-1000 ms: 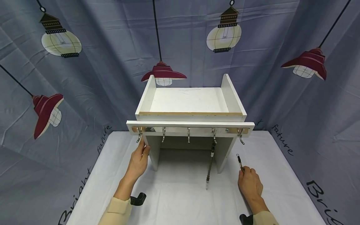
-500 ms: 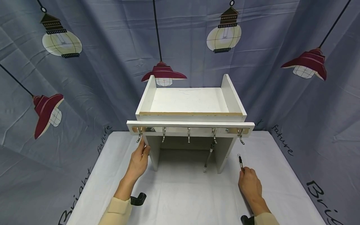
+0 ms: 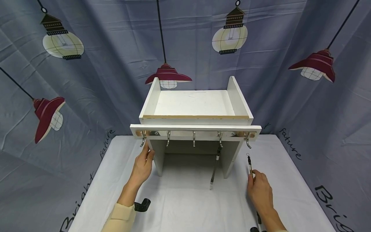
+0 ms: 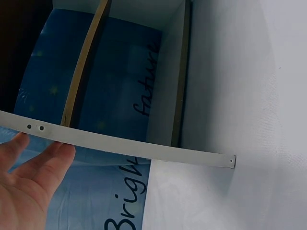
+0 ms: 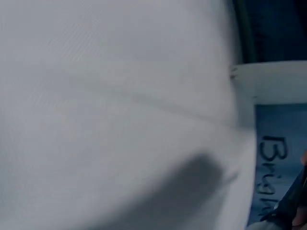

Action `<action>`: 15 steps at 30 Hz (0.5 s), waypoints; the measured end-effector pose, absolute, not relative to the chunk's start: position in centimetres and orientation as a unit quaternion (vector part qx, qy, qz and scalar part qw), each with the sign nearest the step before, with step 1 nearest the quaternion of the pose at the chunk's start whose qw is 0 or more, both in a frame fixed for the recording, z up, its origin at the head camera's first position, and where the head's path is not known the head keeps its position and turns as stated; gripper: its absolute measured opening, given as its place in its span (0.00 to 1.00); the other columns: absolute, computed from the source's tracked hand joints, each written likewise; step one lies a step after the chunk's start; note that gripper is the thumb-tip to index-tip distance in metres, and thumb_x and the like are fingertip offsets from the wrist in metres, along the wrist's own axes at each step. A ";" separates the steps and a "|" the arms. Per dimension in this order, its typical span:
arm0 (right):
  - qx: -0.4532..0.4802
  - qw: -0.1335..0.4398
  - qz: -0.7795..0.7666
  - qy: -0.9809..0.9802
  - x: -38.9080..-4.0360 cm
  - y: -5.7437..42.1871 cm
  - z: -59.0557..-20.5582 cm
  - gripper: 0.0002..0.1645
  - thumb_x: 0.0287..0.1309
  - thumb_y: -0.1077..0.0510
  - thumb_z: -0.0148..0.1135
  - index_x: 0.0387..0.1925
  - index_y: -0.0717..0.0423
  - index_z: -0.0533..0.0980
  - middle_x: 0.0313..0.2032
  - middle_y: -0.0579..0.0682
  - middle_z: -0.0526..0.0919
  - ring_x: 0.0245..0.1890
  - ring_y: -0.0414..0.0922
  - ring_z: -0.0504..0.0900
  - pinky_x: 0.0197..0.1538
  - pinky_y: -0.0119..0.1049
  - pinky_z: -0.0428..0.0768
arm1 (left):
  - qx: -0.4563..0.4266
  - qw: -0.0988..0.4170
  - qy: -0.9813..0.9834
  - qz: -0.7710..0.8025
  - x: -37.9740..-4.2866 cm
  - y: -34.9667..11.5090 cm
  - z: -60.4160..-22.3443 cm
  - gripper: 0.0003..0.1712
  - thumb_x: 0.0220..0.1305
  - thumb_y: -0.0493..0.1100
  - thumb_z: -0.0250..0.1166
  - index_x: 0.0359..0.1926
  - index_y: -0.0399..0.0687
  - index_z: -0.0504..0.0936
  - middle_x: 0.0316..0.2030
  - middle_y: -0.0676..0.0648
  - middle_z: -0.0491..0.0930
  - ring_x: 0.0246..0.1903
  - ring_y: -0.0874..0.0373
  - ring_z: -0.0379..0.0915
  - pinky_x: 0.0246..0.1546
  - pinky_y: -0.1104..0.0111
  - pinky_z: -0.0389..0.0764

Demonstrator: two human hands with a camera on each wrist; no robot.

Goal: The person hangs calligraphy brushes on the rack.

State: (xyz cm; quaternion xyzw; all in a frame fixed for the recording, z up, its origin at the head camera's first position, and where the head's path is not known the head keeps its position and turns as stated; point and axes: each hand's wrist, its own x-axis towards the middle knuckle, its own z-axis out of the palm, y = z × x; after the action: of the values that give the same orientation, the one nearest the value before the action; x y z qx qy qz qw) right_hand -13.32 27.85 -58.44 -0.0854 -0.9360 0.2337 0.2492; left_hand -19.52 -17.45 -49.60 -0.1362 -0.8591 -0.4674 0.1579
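My left hand (image 3: 143, 166) touches the left side panel (image 3: 157, 156) of a small white shelf unit, below its hook rail (image 3: 179, 135). In the left wrist view, extended fingers (image 4: 50, 170) rest against the panel's edge (image 4: 120, 141). My right hand (image 3: 261, 190), right of the shelf, grips a slim dark stick (image 3: 249, 161) with a gold-toned band and a small wire ring at its far end. The stick's other end shows by the wrist. A similar slim stick (image 3: 214, 170) with a pale tip hangs from a metal hook (image 3: 221, 140). The right wrist view shows only dark, blurred parts of the held stick.
Several metal hooks line the rail, among them the rightmost hook (image 3: 247, 141). Above it is an open white tray-like top (image 3: 194, 103). The unit stands on a white cloth (image 3: 185, 206) before a blue-grey curtain (image 3: 116, 64) printed with lamps.
The hanging stick swings back and forth below its hook. My right hand has tilted its stick more upright and shifted slightly right. The left hand stays at the side panel.
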 end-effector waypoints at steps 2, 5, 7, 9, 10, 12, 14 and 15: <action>-0.081 0.260 0.237 -0.933 -13.0 27.6 -57.6 0.15 0.67 0.65 0.63 0.52 0.69 0.78 0.31 0.59 0.77 0.25 0.51 0.75 0.24 0.44 0.72 | -0.137 0.157 -0.858 -0.469 -19.5 -17.4 -49.6 0.36 0.82 0.45 0.51 0.84 0.59 0.48 0.73 0.32 0.68 0.65 0.34 0.73 0.57 0.40 0.81; -0.069 0.298 0.242 -0.921 -12.6 27.1 -56.3 0.15 0.64 0.66 0.66 0.51 0.67 0.78 0.29 0.57 0.77 0.24 0.48 0.73 0.23 0.39 0.69 | -0.136 0.155 -0.857 -0.473 -19.5 -17.4 -49.6 0.36 0.82 0.45 0.51 0.83 0.58 0.49 0.74 0.34 0.67 0.66 0.35 0.72 0.58 0.40 0.80; -0.062 0.325 0.244 -0.912 -12.2 26.8 -55.4 0.14 0.62 0.67 0.68 0.49 0.66 0.79 0.29 0.56 0.77 0.24 0.47 0.73 0.22 0.37 0.68 | -0.137 0.154 -0.855 -0.475 -19.5 -17.4 -49.6 0.36 0.82 0.45 0.51 0.83 0.57 0.49 0.74 0.35 0.66 0.67 0.35 0.71 0.59 0.40 0.80; -0.064 0.340 0.247 -0.905 -11.8 26.5 -54.5 0.14 0.61 0.67 0.69 0.49 0.65 0.79 0.29 0.55 0.77 0.24 0.47 0.74 0.22 0.36 0.69 | -0.137 0.155 -0.856 -0.475 -19.5 -17.4 -49.7 0.35 0.82 0.46 0.51 0.83 0.56 0.50 0.75 0.36 0.66 0.68 0.36 0.71 0.59 0.41 0.79; -0.067 0.344 0.250 -0.903 -11.6 26.3 -54.1 0.14 0.61 0.67 0.69 0.49 0.65 0.80 0.29 0.55 0.77 0.24 0.47 0.74 0.23 0.36 0.69 | -0.137 0.155 -0.856 -0.474 -19.5 -17.4 -49.7 0.35 0.82 0.46 0.51 0.83 0.56 0.50 0.75 0.36 0.66 0.68 0.36 0.71 0.59 0.41 0.79; -0.075 0.347 0.253 -0.900 -11.2 26.0 -53.4 0.14 0.61 0.67 0.68 0.49 0.64 0.80 0.29 0.54 0.78 0.25 0.46 0.75 0.24 0.33 0.69 | -0.134 0.156 -0.857 -0.473 -19.5 -17.5 -49.7 0.35 0.82 0.46 0.51 0.83 0.55 0.50 0.74 0.36 0.66 0.68 0.36 0.71 0.59 0.41 0.79; -0.078 0.352 0.260 -0.896 -10.7 25.8 -52.7 0.15 0.61 0.67 0.68 0.50 0.64 0.80 0.30 0.54 0.78 0.25 0.47 0.75 0.25 0.29 0.68 | -0.131 0.154 -0.858 -0.473 -19.5 -17.4 -49.7 0.35 0.82 0.47 0.51 0.83 0.55 0.50 0.74 0.36 0.67 0.68 0.36 0.71 0.59 0.41 0.79; -0.079 0.355 0.262 -0.894 -10.5 25.7 -52.3 0.15 0.61 0.67 0.68 0.50 0.64 0.80 0.30 0.53 0.78 0.25 0.46 0.75 0.25 0.27 0.67 | -0.129 0.152 -0.859 -0.472 -19.5 -17.4 -49.7 0.35 0.83 0.47 0.51 0.83 0.55 0.50 0.74 0.36 0.67 0.68 0.36 0.71 0.59 0.41 0.79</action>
State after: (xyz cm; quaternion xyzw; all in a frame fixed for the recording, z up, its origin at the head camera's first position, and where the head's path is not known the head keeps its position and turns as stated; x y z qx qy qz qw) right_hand -10.51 25.69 -52.34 -0.0789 -0.8938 0.2620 0.3554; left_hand -19.46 -17.43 -49.67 -0.1292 -0.8587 -0.4719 0.1524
